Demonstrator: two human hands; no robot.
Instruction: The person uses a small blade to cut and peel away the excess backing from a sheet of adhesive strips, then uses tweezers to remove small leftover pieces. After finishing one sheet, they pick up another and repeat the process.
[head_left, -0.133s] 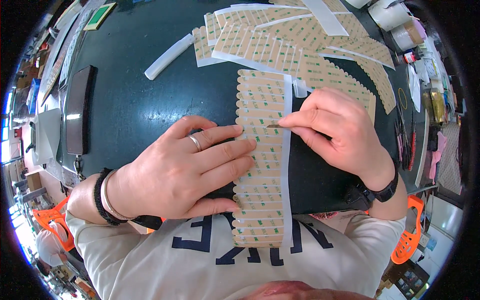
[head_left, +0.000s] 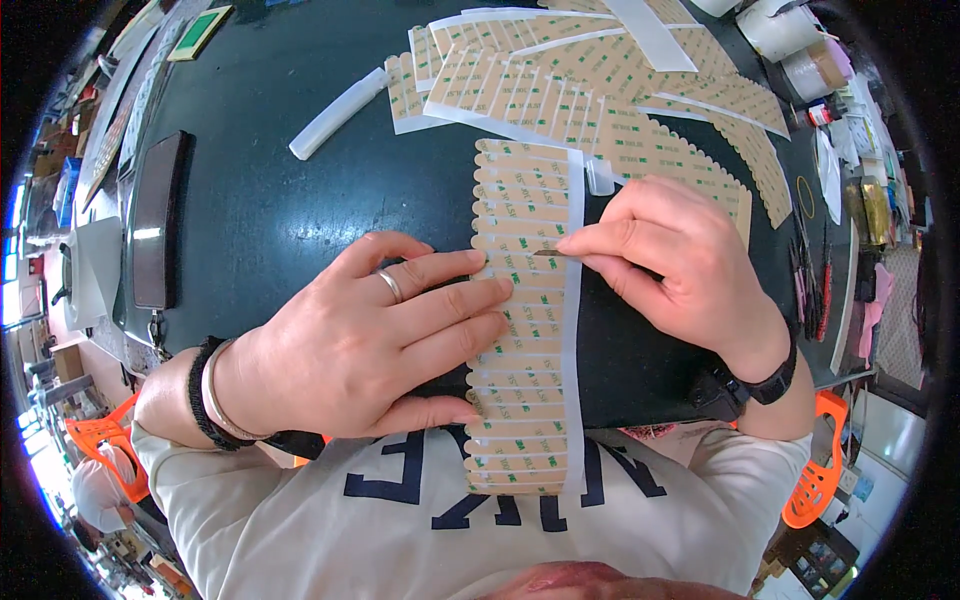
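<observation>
A sheet of tan adhesive strips (head_left: 530,375) on a white backing lies lengthwise before me. Its left edge is scalloped and its near end hangs past the table edge over my shirt. My left hand (head_left: 350,335) lies flat from the left, fingers spread, with fingertips pressing on the strips' scalloped ends. Between the thumb and fingers of my right hand (head_left: 670,255) is a thin pointed metal blade (head_left: 546,253). Its tip touches or hovers just over a strip right of my left fingertips; I cannot tell which. The rest of the blade is hidden in the grip.
More tan adhesive sheets (head_left: 560,95) are piled beyond, with a white strip (head_left: 655,35) on top. A rolled white piece (head_left: 338,113) lies left of them. A dark flat case (head_left: 160,220) sits at the left. Tweezers (head_left: 824,285) and tape rolls (head_left: 815,72) line the right edge.
</observation>
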